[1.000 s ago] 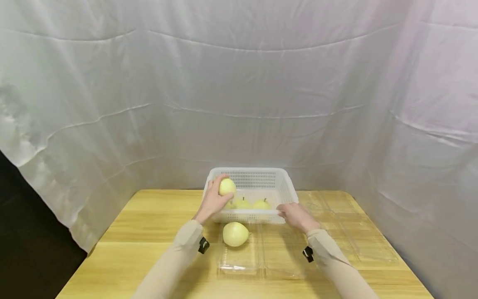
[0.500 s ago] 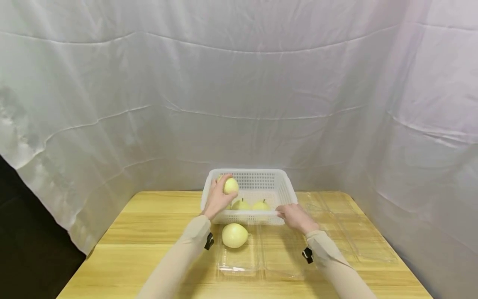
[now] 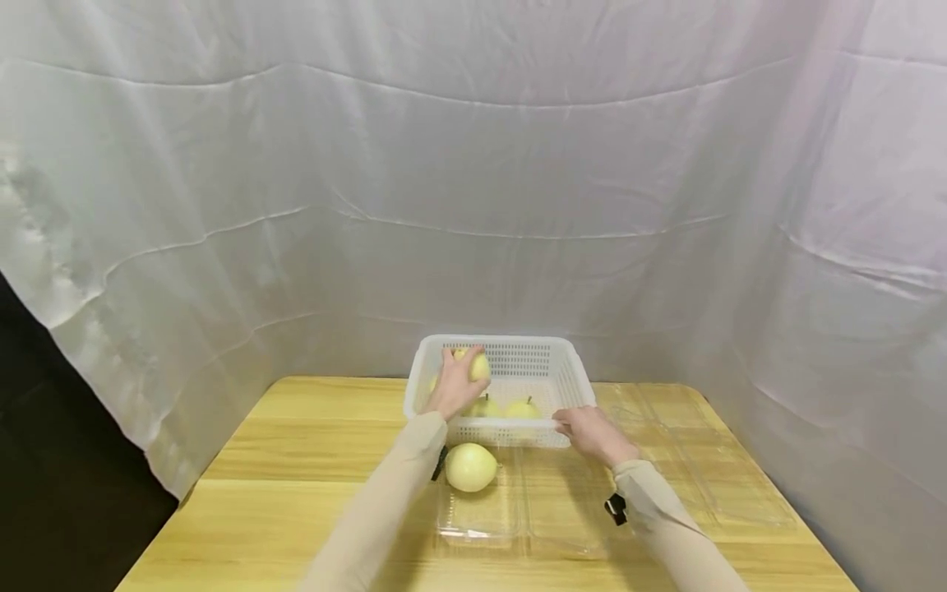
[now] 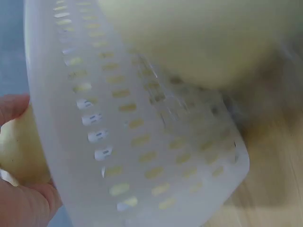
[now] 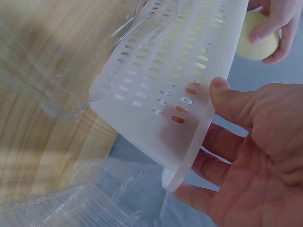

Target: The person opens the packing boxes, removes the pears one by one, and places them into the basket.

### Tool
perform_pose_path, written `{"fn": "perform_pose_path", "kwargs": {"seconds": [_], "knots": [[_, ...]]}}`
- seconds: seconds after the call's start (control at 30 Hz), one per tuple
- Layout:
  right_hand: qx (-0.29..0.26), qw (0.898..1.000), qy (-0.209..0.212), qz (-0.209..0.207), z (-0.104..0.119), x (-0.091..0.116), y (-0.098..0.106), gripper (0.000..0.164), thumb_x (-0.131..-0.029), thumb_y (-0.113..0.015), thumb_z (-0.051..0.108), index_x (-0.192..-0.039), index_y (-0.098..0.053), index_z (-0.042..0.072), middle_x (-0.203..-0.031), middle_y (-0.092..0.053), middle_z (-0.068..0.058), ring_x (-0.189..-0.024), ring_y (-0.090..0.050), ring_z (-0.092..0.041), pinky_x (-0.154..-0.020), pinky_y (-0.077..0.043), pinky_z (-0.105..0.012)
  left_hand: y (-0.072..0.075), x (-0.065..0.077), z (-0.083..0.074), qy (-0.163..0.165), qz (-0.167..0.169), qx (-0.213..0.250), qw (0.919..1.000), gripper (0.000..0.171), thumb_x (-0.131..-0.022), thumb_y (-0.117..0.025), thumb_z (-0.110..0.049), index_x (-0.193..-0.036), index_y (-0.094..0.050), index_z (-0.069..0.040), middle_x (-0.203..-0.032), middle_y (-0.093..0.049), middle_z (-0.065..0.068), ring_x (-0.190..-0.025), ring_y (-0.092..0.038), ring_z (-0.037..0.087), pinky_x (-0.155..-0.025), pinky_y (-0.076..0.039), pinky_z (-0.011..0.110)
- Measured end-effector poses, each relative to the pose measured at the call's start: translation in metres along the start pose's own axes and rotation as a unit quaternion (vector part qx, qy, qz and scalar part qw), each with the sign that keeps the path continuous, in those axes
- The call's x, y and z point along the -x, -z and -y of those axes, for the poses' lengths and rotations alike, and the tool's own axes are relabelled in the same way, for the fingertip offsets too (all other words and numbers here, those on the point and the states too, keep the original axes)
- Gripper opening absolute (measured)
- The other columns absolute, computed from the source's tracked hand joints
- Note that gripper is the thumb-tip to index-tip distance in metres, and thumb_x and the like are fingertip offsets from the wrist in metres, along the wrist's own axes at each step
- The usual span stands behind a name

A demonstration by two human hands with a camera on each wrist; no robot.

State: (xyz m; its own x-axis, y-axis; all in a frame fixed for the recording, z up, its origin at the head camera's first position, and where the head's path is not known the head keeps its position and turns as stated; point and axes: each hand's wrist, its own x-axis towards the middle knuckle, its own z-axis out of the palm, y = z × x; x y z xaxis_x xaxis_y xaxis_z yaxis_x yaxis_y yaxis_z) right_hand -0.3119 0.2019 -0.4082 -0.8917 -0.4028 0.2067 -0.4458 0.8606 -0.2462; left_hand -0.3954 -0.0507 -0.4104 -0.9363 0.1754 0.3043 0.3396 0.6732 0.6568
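Note:
My left hand [image 3: 455, 388] grips a pale yellow pear [image 3: 481, 367] over the left part of a white plastic basket [image 3: 510, 423]. Two more stemmed pears [image 3: 523, 408] show inside the basket, with part of another behind the left hand. At the basket's front right corner, my right hand [image 3: 592, 433] holds the rim; in the right wrist view its thumb [image 5: 232, 101] lies on the outer wall and the fingers curl under the rim. Below the left forearm, a pear [image 3: 471, 468] lies on its side in a clear plastic container [image 3: 479, 526]. That pear looms blurred in the left wrist view.
Beside the filled container is a second clear container section [image 3: 562, 510]. More clear plastic containers [image 3: 695, 460] lie along the right of the wooden table [image 3: 296, 460]. Grey-white cloth [image 3: 510, 181] hangs behind and at both sides.
My left hand, with the pear in its grip, has moved to the right over the basket. The right hand stays on the rim, and the pear in the container stays in place.

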Motion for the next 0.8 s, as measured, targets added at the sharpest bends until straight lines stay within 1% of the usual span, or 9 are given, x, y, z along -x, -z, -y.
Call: {"fn": "perform_pose_path", "kwargs": {"seconds": [0.13,0.2,0.3,0.4,0.47,0.53,0.67,0.73,0.8], "knots": [[0.001,1.000,-0.012,0.001,0.000,0.000,-0.002,0.010,-0.092,-0.064,0.007,-0.100,-0.071,0.006,-0.094,-0.072,-0.009,-0.081,-0.066,-0.023,-0.073,-0.054,-0.041,-0.006,-0.005,0.000,0.014,0.012,0.009,0.9998,0.064,-0.087,-0.069,-0.020,-0.146,-0.044,-0.023,-0.149,-0.022,0.030,-0.110,-0.056,0.038,-0.060,-0.053,0.030],[0.000,1.000,-0.018,0.003,0.000,0.000,-0.002,0.011,-0.092,-0.064,0.008,-0.100,-0.071,0.006,-0.094,-0.073,-0.009,-0.082,-0.066,-0.024,-0.074,-0.054,-0.041,-0.008,-0.006,0.002,0.019,0.022,-0.008,0.9995,0.063,-0.089,-0.068,-0.021,-0.147,-0.043,-0.024,-0.153,-0.017,0.032,-0.117,-0.055,0.041,-0.065,-0.055,0.034],[-0.002,1.000,-0.016,0.002,0.000,0.000,-0.002,0.011,-0.092,-0.064,0.008,-0.100,-0.071,0.005,-0.094,-0.072,-0.009,-0.082,-0.066,-0.024,-0.074,-0.054,-0.042,-0.012,-0.009,0.005,0.029,0.035,-0.029,0.9985,0.061,-0.093,-0.066,-0.023,-0.149,-0.040,-0.026,-0.157,-0.009,0.034,-0.111,-0.059,0.043,-0.067,-0.057,0.041],[-0.002,1.000,-0.014,-0.001,-0.002,0.000,-0.001,0.011,-0.093,-0.063,0.007,-0.101,-0.070,0.005,-0.095,-0.072,-0.010,-0.084,-0.067,-0.025,-0.076,-0.055,-0.043,-0.016,-0.013,0.007,0.032,0.044,-0.057,0.9969,0.058,-0.097,-0.061,-0.027,-0.149,-0.038,-0.028,-0.157,-0.008,0.034,-0.112,-0.058,0.045,-0.074,-0.057,0.046],[-0.002,1.000,-0.016,-0.003,-0.003,0.001,0.000,0.012,-0.093,-0.063,0.007,-0.102,-0.070,0.005,-0.096,-0.073,-0.011,-0.086,-0.067,-0.027,-0.077,-0.055,-0.043,-0.019,-0.016,0.007,0.029,0.053,-0.071,0.9956,0.056,-0.098,-0.060,-0.028,-0.149,-0.038,-0.028,-0.157,-0.011,0.032,-0.118,-0.053,0.049,-0.079,-0.056,0.051],[-0.002,1.000,-0.019,-0.003,-0.004,0.001,0.001,0.013,-0.092,-0.063,0.007,-0.103,-0.070,0.004,-0.097,-0.073,-0.011,-0.086,-0.067,-0.026,-0.077,-0.056,-0.043,-0.022,-0.019,0.007,0.028,0.061,-0.087,0.9939,0.054,-0.099,-0.058,-0.030,-0.149,-0.038,-0.030,-0.156,-0.012,0.030,-0.128,-0.042,0.054,-0.085,-0.054,0.056],[0.000,1.000,-0.017,0.001,-0.004,0.001,0.000,0.013,-0.092,-0.064,0.007,-0.103,-0.071,0.005,-0.096,-0.073,-0.010,-0.083,-0.066,-0.024,-0.075,-0.055,-0.042,-0.029,-0.021,0.006,0.045,0.069,-0.107,0.9908,0.053,-0.099,-0.056,-0.034,-0.148,-0.039,-0.033,-0.158,-0.008,0.030,-0.132,-0.034,0.061,-0.089,-0.050,0.064],[0.001,1.000,-0.016,0.001,-0.003,0.000,-0.001,0.013,-0.092,-0.064,0.007,-0.103,-0.071,0.005,-0.095,-0.073,-0.009,-0.083,-0.066,-0.024,-0.076,-0.055,-0.043,-0.032,-0.021,0.006,0.050,0.065,-0.125,0.9887,0.052,-0.099,-0.055,-0.038,-0.148,-0.039,-0.033,-0.158,-0.011,0.031,-0.126,-0.041,0.060,-0.086,-0.053,0.061],[0.004,1.000,-0.015,-0.001,-0.002,-0.001,-0.003,0.014,-0.092,-0.064,0.007,-0.104,-0.071,0.006,-0.096,-0.073,-0.010,-0.086,-0.068,-0.027,-0.079,-0.055,-0.044,-0.034,-0.021,0.006,0.051,0.056,-0.146,0.9864,0.051,-0.099,-0.055,-0.039,-0.147,-0.041,-0.031,-0.155,-0.017,0.032,-0.113,-0.054,0.056,-0.078,-0.057,0.054]]}}
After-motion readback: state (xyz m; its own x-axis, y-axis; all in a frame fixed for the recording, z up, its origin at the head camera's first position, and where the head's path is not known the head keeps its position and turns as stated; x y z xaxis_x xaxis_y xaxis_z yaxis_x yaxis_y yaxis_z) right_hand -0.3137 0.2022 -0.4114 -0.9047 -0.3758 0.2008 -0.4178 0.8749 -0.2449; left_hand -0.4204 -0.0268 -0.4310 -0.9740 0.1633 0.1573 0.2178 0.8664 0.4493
